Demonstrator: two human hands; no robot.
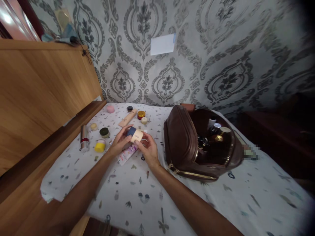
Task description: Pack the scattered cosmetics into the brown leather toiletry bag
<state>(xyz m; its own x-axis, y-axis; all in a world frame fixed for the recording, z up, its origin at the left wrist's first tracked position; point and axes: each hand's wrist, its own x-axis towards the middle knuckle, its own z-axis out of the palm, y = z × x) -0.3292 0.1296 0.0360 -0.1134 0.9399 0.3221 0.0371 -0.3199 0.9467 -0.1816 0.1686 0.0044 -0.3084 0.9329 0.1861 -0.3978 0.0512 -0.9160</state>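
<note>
Both my hands meet over the middle of a table covered with a white patterned cloth (pixel 187 203). Together they hold a small beige container with a dark blue cap (pixel 135 134). My left hand (pixel 120 140) grips the blue-capped end with curled fingers. My right hand (pixel 148 149) pinches the beige end from the right. Just under the hands lies a white and pink tube (pixel 127 154) flat on the cloth. An open brown leather toiletry bag (pixel 183 144) stands to the right of my hands, with several bottles and jars inside it.
Loose cosmetics lie on the cloth to the left: a silver and red cylinder (pixel 84 138), a yellow jar (pixel 99 146), a dark green jar (pixel 104 132), a beige tube (pixel 127 118), a pink jar (pixel 110 109) and a red-gold tin (pixel 141 114). A wooden headboard (pixel 41 88) rises on the left.
</note>
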